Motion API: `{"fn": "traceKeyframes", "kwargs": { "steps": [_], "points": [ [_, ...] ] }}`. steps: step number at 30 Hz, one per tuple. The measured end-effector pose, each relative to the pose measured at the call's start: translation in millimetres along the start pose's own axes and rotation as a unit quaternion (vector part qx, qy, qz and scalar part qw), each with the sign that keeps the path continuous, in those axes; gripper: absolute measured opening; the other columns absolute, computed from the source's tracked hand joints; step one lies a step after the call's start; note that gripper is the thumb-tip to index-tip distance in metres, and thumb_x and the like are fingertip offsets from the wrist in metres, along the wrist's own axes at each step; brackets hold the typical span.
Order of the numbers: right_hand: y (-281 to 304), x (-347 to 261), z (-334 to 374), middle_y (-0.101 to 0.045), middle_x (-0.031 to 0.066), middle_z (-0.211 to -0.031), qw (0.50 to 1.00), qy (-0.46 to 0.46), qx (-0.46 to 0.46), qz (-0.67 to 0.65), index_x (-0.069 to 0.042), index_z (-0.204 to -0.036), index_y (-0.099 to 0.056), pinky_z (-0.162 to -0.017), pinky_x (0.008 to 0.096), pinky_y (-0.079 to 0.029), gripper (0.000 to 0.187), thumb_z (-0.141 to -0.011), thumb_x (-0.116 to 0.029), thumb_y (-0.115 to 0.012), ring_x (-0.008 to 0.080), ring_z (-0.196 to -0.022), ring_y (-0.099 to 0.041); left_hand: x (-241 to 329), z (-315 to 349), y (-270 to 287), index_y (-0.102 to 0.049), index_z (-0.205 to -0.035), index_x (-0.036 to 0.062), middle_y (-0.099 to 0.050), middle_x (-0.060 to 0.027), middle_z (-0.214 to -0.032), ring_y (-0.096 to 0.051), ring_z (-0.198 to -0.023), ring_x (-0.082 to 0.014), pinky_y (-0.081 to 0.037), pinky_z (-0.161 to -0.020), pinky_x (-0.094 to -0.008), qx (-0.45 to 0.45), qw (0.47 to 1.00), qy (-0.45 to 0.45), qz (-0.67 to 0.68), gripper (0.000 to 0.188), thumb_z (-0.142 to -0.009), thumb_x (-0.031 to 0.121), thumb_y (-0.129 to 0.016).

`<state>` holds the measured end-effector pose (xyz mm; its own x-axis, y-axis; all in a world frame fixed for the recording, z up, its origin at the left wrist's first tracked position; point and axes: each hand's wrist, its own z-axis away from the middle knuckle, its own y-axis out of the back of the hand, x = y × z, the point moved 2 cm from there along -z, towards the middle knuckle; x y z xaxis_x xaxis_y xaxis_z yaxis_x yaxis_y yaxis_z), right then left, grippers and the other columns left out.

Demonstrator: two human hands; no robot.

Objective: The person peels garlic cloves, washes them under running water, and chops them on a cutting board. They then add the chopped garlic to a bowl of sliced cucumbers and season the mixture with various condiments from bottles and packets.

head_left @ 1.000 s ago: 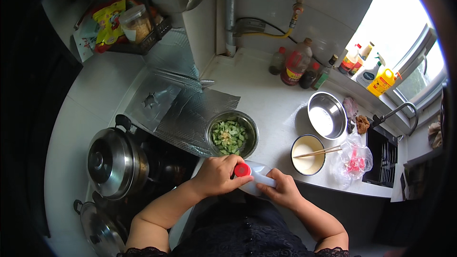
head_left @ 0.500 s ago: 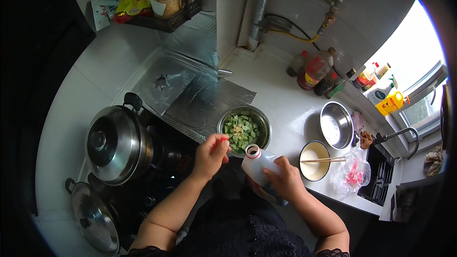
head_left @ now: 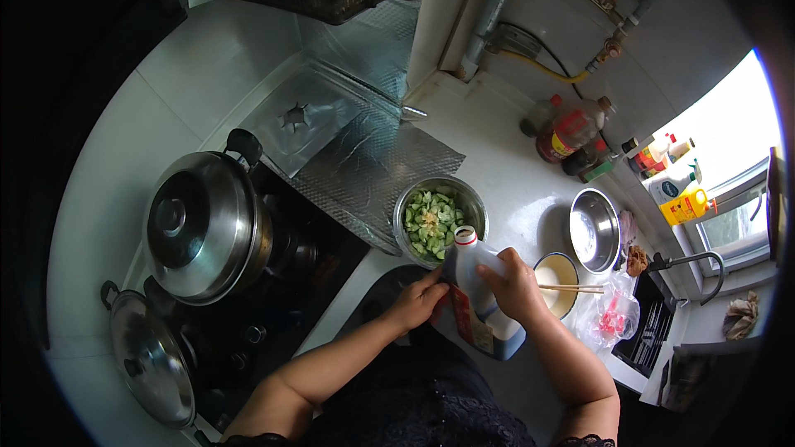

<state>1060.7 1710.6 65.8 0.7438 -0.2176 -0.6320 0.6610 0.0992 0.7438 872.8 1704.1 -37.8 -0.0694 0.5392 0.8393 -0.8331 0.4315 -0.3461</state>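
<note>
My right hand (head_left: 517,285) is closed round the handle of a large translucent plastic jug (head_left: 489,324) with dark liquid and a red label. The jug is uncapped; its mouth stands at the near right rim of a steel bowl (head_left: 483,213). Sliced green cucumber (head_left: 431,236) with a pale chopped heap on top, perhaps garlic, fills much of that bowl. At the jug's left side, my left hand (head_left: 414,305) has its fingers against the plastic. A bit of red shows at its fingertips; whether that is a cap or the label I cannot tell.
Right of the bowl are an enamel bowl (head_left: 566,269) with chopsticks (head_left: 571,288), an empty steel bowl (head_left: 586,236) and a plastic bag (head_left: 609,314) by the sink. Sauce bottles (head_left: 571,132) stand behind. Leftward, a lidded steel pot (head_left: 203,228) sits on the black stove (head_left: 331,269).
The jug has come up and stands more upright, its mouth nearer the bowl. My left hand has moved from the bowl's edge down to the jug's side. The whole view has shifted slightly.
</note>
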Motion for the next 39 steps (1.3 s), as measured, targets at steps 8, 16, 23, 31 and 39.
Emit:
{"fn": "traceKeyframes", "kwargs": {
  "steps": [8, 16, 23, 31, 39],
  "points": [
    [-2.8, 7.1, -17.8, -0.065, 0.021, -0.078, 0.999, -0.027, -0.024, 0.006, 0.003, -0.095, -0.056, -0.067, 0.0392, -0.049, 0.042, -0.085, -0.035, -0.069, 0.0311, -0.075, -0.065, -4.5, -12.0, 1.5, -0.031, -0.149, 0.016, -0.06, -0.0014, -0.085, -0.056, -0.066, -0.0089, -0.053, -0.053, -0.0262, 0.003, 0.999, 0.019, -0.045, 0.055, -0.097, 0.024, -0.048],
    [0.3, 7.1, -29.5, -0.064, 0.021, -0.079, 0.998, -0.025, -0.04, 0.037, 0.004, -0.095, -0.057, -0.068, 0.0393, -0.049, 0.044, -0.085, -0.037, -0.069, 0.0324, -0.077, -0.065, -0.3, -16.8, -0.6, -0.03, -0.149, 0.0156, -0.06, -0.0015, -0.085, -0.056, -0.065, -0.0087, -0.053, -0.053, -0.0254, -0.002, 0.999, 0.05, -0.008, 0.055, -0.097, 0.024, -0.047],
    [5.0, 3.3, -39.0, -0.066, 0.0262, -0.085, 0.995, -0.034, -0.069, 0.058, 0.008, -0.103, -0.055, -0.075, 0.0405, -0.051, 0.051, -0.085, -0.038, -0.068, 0.0382, -0.085, -0.066, 7.7, -17.2, -4.3, -0.03, -0.149, 0.0162, -0.059, -0.0012, -0.084, -0.056, -0.066, -0.0088, -0.053, -0.054, -0.0257, -0.018, 0.997, 0.075, 0.022, 0.056, -0.097, 0.027, -0.047],
    [17.2, -12.3, -28.9, -0.065, 0.0209, -0.09, 0.994, -0.082, -0.066, 0.032, 0.001, -0.101, -0.057, -0.074, 0.0398, -0.049, 0.045, -0.085, -0.039, -0.067, 0.0336, -0.085, -0.065, 13.4, -16.7, -6.6, -0.029, -0.149, 0.0152, -0.059, -0.0012, -0.084, -0.056, -0.066, -0.0089, -0.052, -0.057, -0.026, -0.014, 0.997, 0.063, 0.037, 0.056, -0.097, 0.026, -0.048],
    [42.4, -10.1, 4.4, -0.061, 0.0132, -0.075, 0.997, -0.007, 0.042, -0.067, 0.0, -0.093, -0.053, -0.064, 0.0343, -0.047, 0.032, -0.084, -0.024, -0.072, 0.0205, -0.07, -0.059, 86.4, -3.2, 0.4, -0.055, -0.118, 0.0015, -0.065, -0.0042, -0.09, -0.06, -0.076, -0.0097, -0.05, -0.066, -0.0241, 0.134, 0.937, -0.312, -0.084, 0.04, -0.09, 0.027, -0.068]
  ]
}}
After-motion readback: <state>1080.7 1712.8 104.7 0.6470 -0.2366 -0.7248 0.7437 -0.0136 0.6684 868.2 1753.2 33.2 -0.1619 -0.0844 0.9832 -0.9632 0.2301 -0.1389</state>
